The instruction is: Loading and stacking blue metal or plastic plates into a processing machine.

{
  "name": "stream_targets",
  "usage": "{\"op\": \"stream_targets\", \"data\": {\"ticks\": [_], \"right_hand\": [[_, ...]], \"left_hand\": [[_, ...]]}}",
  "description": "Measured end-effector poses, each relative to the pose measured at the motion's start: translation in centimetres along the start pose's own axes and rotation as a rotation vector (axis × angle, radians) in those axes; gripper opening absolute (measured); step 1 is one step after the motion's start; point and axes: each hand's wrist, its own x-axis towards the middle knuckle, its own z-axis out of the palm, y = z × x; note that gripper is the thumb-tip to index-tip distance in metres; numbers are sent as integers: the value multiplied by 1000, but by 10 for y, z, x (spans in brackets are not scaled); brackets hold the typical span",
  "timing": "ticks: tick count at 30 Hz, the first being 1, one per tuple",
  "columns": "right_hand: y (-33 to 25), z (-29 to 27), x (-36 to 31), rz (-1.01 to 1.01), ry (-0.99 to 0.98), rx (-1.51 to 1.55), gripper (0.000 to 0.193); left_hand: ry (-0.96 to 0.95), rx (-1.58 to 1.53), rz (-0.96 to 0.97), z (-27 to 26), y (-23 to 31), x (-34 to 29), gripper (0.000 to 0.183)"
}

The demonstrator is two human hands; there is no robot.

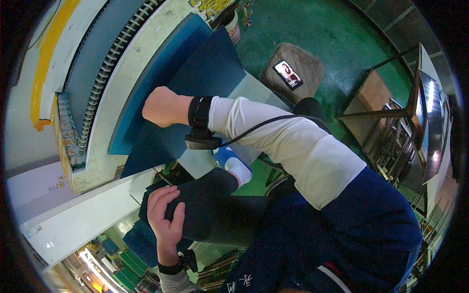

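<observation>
My right hand is a closed fist over a dark blue sheet on the work surface. Its fingers curl under, so anything in them is hidden. A lighter blue sheet lies partly beneath the dark one. Lower down, my left hand rests with thumb apart and fingers extended on a dark stack of what look like sheets, beside my dark-trousered leg. No object shows in its fingers. Both wrists wear black bands; a black cable runs along the right sleeve.
Beyond the blue sheets stands a machine bed with a long coiled strip. A white beam crosses the lower left. A phone lies on a cushioned stool. A bucket stands behind; a metal rack occupies the right.
</observation>
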Motion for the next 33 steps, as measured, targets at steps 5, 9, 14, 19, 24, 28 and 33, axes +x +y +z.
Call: {"op": "stream_targets", "data": {"ticks": [5, 9, 14, 19, 24, 28, 33], "right_hand": [[0, -5, -1, 0, -27, -8, 9], [-1, -5, -1, -4, -27, -19, 9], [2, 2, 1, -4, 2, -32, 9], [1, 2, 1, -6, 7, -33, 9], [1, 1, 1, -6, 7, -28, 9], [2, 1, 0, -12, 29, -39, 8], [1, 0, 0, -22, 32, -31, 8]], "left_hand": [[0, -4, -1, 0, 1, 0, 27], [-3, -3, -14, 0, 1, 0, 27], [-3, -4, -11, 0, 0, 0, 27], [0, -6, -5, 0, 1, 1, 27], [1, -1, -8, 0, 0, 0, 27], [1, -2, -3, 0, 2, 1, 26], [4, -5, -2, 0, 0, 0, 26]]}}
